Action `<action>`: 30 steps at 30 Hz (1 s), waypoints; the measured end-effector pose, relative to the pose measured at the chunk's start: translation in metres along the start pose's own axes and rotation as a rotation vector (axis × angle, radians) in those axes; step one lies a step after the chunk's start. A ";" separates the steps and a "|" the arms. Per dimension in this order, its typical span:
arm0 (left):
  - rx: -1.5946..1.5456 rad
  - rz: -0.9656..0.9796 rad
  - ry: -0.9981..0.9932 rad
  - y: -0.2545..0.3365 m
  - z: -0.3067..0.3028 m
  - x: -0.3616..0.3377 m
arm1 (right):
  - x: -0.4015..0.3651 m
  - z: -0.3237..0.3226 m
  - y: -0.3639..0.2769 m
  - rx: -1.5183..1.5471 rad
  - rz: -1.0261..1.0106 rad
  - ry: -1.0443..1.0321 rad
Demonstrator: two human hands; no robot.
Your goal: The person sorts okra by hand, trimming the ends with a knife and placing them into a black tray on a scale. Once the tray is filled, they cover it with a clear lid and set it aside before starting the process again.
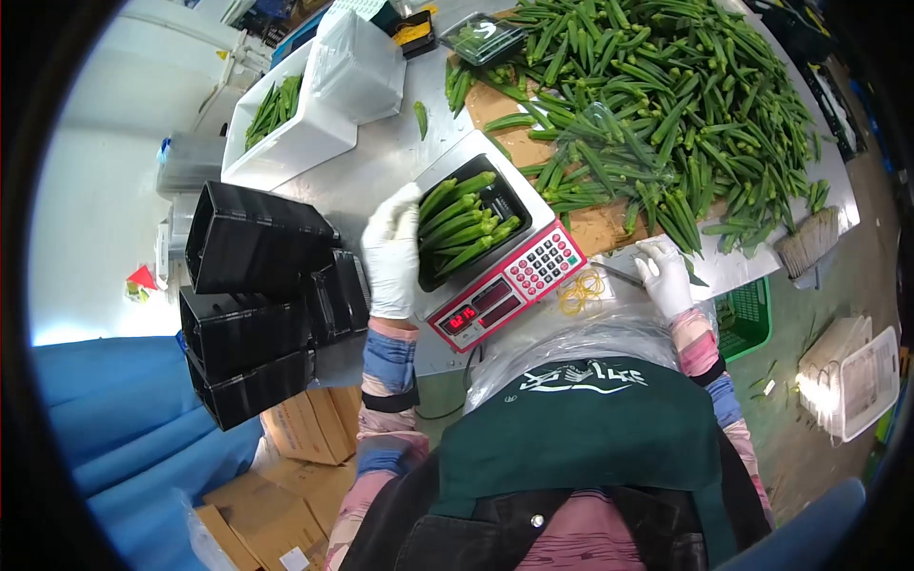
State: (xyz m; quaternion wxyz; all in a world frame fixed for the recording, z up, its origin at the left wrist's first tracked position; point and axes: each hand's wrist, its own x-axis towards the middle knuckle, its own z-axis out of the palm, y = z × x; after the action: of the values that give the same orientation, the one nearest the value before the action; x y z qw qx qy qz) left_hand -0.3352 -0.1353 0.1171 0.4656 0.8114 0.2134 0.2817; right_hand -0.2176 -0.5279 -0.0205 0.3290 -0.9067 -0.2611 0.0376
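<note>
My left hand [390,255], in a white glove, is at the left rim of a black tray [503,198], its fingers stretched out along the edge. Several green okra pods [462,221] lie side by side in the tray. The tray sits on a red and white digital scale [514,288], whose lit red display reads about 0.215. My right hand [665,277], also gloved, rests at the table's front edge with its fingers apart, close below the okra pile. Yellow rubber bands [581,292] lie between the scale and my right hand.
A large okra heap [657,105] covers the table's right side. Stacked black trays [252,314] stand at left, behind them a white bin [286,143] with okra. A covered pack [481,38] lies at the back. A brush [807,243] is at the right corner, a green crate [745,319] below.
</note>
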 end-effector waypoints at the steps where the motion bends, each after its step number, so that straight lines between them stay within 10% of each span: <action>1: -0.009 -0.008 0.057 -0.004 -0.015 0.002 | 0.007 -0.002 -0.007 0.029 -0.002 -0.019; 10: -0.097 -0.230 0.326 -0.029 -0.090 -0.042 | 0.119 -0.013 -0.006 -0.358 -0.085 0.466; 13: -0.165 -0.290 0.384 -0.039 -0.095 -0.061 | 0.137 -0.018 0.037 -0.544 0.250 0.239; 20: -0.245 -0.350 0.433 -0.052 -0.091 -0.070 | 0.129 -0.025 0.066 0.271 0.396 -0.046; 26: -0.253 -0.260 0.362 -0.015 -0.075 -0.046 | 0.141 -0.088 -0.079 0.603 0.070 0.137; 30: -0.332 -0.052 0.104 0.032 -0.056 -0.030 | 0.133 -0.122 -0.181 0.741 -0.001 -0.362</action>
State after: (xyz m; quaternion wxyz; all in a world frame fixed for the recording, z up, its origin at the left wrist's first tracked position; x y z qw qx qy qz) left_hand -0.3918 -0.1330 0.1598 0.5887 0.7019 0.2084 0.3426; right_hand -0.1554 -0.4151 0.2005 0.5822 -0.7054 -0.2840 0.2879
